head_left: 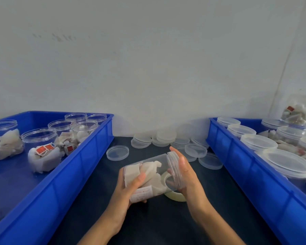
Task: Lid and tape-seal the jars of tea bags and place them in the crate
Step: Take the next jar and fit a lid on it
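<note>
A clear plastic jar of tea bags [151,175] lies on its side between my hands above the dark table. My left hand [129,188] grips its base end, thumb across the side. A clear lid [175,169] sits on the jar's mouth, and my right hand [185,171] lies flat against that lid with straight fingers. A roll of clear tape [175,194] lies on the table under the jar, partly hidden. The left blue crate [88,156] holds several open jars of tea bags [41,149]. The right blue crate [245,172] holds several lidded jars [288,163].
Loose clear lids [159,140] lie in stacks and singly on the dark table [157,223] between the crates, one apart at the left [117,152]. A white wall stands behind. One more jar [298,112] sits on top of others at the far right.
</note>
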### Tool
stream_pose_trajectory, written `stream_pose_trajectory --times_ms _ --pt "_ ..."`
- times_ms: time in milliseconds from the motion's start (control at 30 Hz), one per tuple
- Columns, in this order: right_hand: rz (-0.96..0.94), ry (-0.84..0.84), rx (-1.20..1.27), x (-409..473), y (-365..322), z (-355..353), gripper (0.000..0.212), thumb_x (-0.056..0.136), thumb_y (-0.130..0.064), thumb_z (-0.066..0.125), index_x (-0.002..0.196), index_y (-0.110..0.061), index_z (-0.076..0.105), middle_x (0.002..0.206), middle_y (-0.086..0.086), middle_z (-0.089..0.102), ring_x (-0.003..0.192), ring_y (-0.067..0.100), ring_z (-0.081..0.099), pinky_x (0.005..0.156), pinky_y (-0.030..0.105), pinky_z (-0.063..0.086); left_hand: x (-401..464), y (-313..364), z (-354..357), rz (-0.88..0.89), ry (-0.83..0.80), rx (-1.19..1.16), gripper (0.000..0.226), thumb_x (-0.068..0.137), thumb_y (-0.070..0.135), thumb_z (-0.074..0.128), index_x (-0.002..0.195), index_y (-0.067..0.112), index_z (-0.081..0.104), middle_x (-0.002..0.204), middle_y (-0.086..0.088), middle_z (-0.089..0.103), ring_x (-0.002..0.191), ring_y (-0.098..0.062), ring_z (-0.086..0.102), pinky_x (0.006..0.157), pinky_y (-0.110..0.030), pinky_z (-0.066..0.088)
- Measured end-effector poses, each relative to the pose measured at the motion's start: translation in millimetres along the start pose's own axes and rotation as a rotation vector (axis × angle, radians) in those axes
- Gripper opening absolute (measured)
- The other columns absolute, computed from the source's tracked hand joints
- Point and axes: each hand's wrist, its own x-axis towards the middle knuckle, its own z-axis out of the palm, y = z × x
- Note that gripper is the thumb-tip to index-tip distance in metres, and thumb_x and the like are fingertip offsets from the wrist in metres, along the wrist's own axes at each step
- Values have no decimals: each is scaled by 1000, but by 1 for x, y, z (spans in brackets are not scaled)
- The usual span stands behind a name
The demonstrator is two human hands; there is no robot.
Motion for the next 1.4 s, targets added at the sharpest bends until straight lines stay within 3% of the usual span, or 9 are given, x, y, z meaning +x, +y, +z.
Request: stream_pose_trajectory --times_ms 100,233,433,667,900,1100,1200,1267,1400 --pt "-6 86 -6 0 0 2 48 72 -61 59 119 -49 60 104 -16 63 97 4 64 95 39 53 -1 -2 1 8 1 31 78 51 58 77 119 27 55 109 -8 69 88 -21 70 57 -31 52" --pt "-127 161 -87 -4 1 6 47 79 -55 54 126 -53 53 123 -13 54 107 -12 55 76 10 50 -1 -1 3 -70 -44 51 66 63 59 75 118 26 60 103 -13 71 77 -19 68 51 -28 48" --pt "-231 79 -149 -2 -4 -1 42 88 -47 57 130 -50 52 124 -10 54 107 -12 53 74 3 45 -1 5 6 -122 -82 43 65 61 64 70 116 32 61 98 -8 73 74 -14 69 54 -25 49" --pt "-171 -76 -153 -2 -6 -10 50 79 -48 61 127 -54 52 125 -14 52 121 9 53 103 47 45 -3 12 1 -177 -133 42 50 68 63 56 105 32 70 98 -14 72 72 -18 66 51 -25 44" --pt "-255 -54 -201 -11 -10 5 49 81 -45 59 129 -43 55 123 -1 48 109 -5 53 85 6 43 -1 13 -5 -231 -199 -14 52 72 62 57 114 34 67 100 -20 71 74 -28 66 53 -30 47" --pt "50 13 -16 -8 -11 5 39 86 -57 50 123 -48 55 130 0 58 117 14 59 95 39 53 -3 2 6 121 -50 175 85 53 58 75 126 30 43 109 16 66 99 0 64 73 -14 52" --pt "54 -79 -60 -8 -18 6 69 67 -77 46 131 -48 46 142 -2 50 133 19 45 108 43 41 -2 1 2 184 1 140 77 53 53 74 122 28 48 107 13 67 97 -3 66 72 -17 52" --pt "14 -109 -171 -1 -19 5 101 55 -90 48 142 -42 31 151 -6 35 143 16 27 114 36 29 1 2 -1 96 -3 29 63 60 53 75 117 30 60 108 1 71 94 -12 69 72 -26 52" --pt "-49 -196 -146 -9 -16 0 59 84 -46 53 140 -52 34 146 -30 35 135 -10 30 96 8 37 0 4 -2 -56 -76 -72 39 68 55 67 100 34 73 94 -6 74 73 -15 69 61 -30 50"
